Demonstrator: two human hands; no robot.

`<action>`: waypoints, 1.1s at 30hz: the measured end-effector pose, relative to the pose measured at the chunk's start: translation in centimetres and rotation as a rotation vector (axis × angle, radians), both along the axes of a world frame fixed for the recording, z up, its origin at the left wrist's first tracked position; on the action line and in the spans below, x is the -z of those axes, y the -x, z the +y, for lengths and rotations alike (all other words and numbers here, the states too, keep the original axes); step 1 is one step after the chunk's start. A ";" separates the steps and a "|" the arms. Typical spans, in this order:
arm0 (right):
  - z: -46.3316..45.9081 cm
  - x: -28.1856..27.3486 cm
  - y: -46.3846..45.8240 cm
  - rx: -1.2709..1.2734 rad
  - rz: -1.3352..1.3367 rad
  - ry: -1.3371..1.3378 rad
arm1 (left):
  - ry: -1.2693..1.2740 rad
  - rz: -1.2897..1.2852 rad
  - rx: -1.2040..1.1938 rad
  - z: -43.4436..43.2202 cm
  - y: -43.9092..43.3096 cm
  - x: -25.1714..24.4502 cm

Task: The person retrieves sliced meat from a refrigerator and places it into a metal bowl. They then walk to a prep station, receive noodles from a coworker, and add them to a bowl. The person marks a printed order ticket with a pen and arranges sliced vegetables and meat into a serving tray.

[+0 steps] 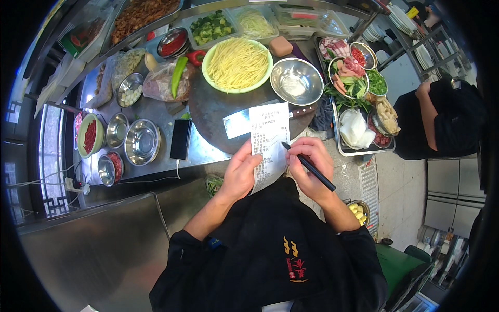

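Observation:
My left hand (242, 171) grips the left edge of a long printed paper slip (271, 156), which bears writing and some pen marks. My right hand (312, 165) holds a black pen (316, 172), its tip over the slip, and its fingers are near the slip's right edge. Beyond the slip, a cleaver (237, 124) lies on a round chopping board (212, 132), partly hidden by the paper. A pale green bowl of yellow shredded strips (237, 64) and an empty steel bowl (297, 81) stand at the board's far side.
Left on the steel counter (210, 156) are steel bowls (142, 141), a phone (181, 139) with a cable, and a green chilli (179, 77) on bagged food. A metal tray (345, 151) of ingredients stands right. Another person (440, 117) is beyond it. A green bin (397, 265) stands lower right.

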State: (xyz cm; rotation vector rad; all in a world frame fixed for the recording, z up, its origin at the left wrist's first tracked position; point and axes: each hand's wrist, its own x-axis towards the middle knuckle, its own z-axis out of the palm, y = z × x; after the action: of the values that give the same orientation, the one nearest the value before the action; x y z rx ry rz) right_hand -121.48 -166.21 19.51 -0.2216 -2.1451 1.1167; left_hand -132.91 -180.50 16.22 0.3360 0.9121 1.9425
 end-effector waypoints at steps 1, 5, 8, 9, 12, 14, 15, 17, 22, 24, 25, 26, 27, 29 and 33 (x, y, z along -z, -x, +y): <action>-0.2 -0.1 -0.1 -0.023 0.003 0.047 | 0.000 -0.015 -0.004 0.0 0.0 0.0; -0.6 -0.2 0.2 -0.077 0.010 0.038 | 0.005 -0.040 0.010 0.0 0.2 0.0; -0.8 -0.1 0.5 -0.082 -0.024 0.039 | -0.014 -0.024 0.035 -0.1 0.3 0.1; -0.8 0.0 0.6 -0.074 0.001 0.019 | -0.015 -0.034 0.032 0.0 0.3 0.1; -0.7 -0.1 0.5 -0.003 0.009 -0.016 | -0.003 -0.062 0.012 0.0 0.3 -0.1; -0.7 -0.2 0.3 0.085 0.040 -0.040 | -0.019 -0.081 -0.005 0.0 0.3 -0.2; -0.7 -0.2 0.3 0.082 0.037 -0.026 | -0.010 -0.084 -0.007 0.0 0.3 -0.2; -0.9 -0.3 0.3 0.009 0.023 -0.021 | -0.039 -0.088 -0.002 0.0 0.4 -0.3; -1.4 -0.4 0.5 -0.105 -0.002 0.030 | -0.036 -0.113 0.032 -0.2 0.7 -0.2; -1.6 -0.4 0.7 -0.104 -0.005 0.047 | -0.039 -0.121 0.044 -0.3 0.8 -0.2; -1.6 -0.4 0.7 -0.106 -0.005 0.044 | -0.034 -0.116 0.047 -0.3 0.8 -0.2; -1.7 -0.4 0.8 -0.104 0.010 0.049 | -0.029 -0.110 0.050 -0.4 0.9 -0.3; -1.7 -0.3 0.9 -0.113 0.001 0.042 | -0.034 -0.106 0.052 -0.4 0.9 -0.4; -1.7 -0.2 1.0 -0.118 0.013 0.054 | -0.046 -0.110 0.050 -0.4 0.8 -0.5; -1.5 -0.2 0.7 -0.004 0.035 -0.082 | -0.030 -0.131 -0.016 -0.3 0.6 -0.9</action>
State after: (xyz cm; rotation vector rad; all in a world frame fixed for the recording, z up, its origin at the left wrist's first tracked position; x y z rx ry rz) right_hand -122.20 -167.71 19.70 -0.1594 -2.1562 1.0257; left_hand -133.51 -180.78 17.08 0.2165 0.8037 1.9700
